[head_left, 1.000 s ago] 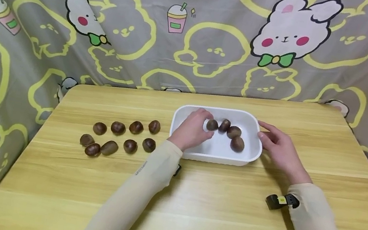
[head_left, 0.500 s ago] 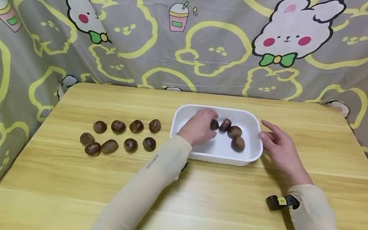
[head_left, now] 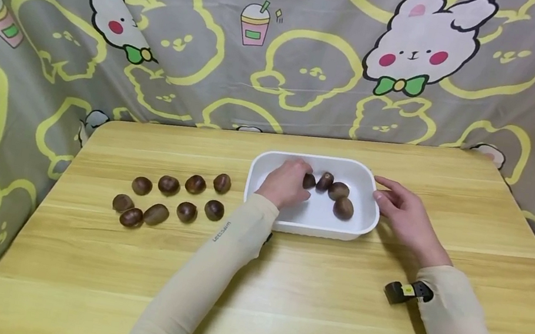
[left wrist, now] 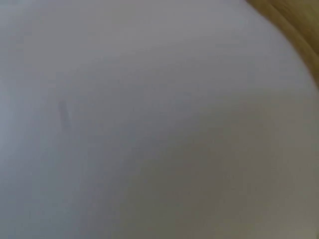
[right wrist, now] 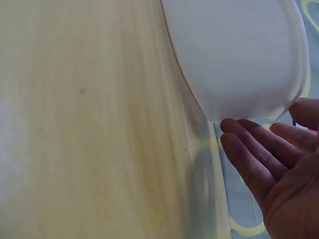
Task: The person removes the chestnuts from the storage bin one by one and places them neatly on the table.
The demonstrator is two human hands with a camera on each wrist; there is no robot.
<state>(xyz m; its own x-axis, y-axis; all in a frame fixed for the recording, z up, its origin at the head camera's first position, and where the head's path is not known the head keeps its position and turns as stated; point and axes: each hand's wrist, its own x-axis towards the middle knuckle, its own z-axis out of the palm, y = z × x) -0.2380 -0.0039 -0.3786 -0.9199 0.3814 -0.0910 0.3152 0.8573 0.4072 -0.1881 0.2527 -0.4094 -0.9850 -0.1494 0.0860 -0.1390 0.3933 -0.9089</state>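
Note:
In the head view a white plastic tray (head_left: 321, 227) stands on the table, with several chestnuts inside. My left hand (head_left: 287, 184) reaches into its left half, fingers and thumb curled about the leftmost chestnut (head_left: 309, 181), which they partly hide. Just right of it lie another chestnut (head_left: 325, 181) and a further chestnut (head_left: 338, 191), then a chestnut (head_left: 344, 208) nearer the front. At the tray's right end, my right hand (head_left: 406, 218) touches the outer wall with extended fingers. The right wrist view shows that hand (right wrist: 289, 174) against the tray's end (right wrist: 239, 64).
Left of the tray, several loose chestnuts (head_left: 186, 212) lie in two rough rows on the wooden table (head_left: 307, 305). A grey patterned curtain (head_left: 321, 15) hangs behind and at the sides. The left wrist view is a close, blurred view of the white tray (left wrist: 149, 99).
My left hand has moved a little to the right inside the tray, closing in on the leftmost chestnut and covering more of it. My right hand stays at the tray's end.

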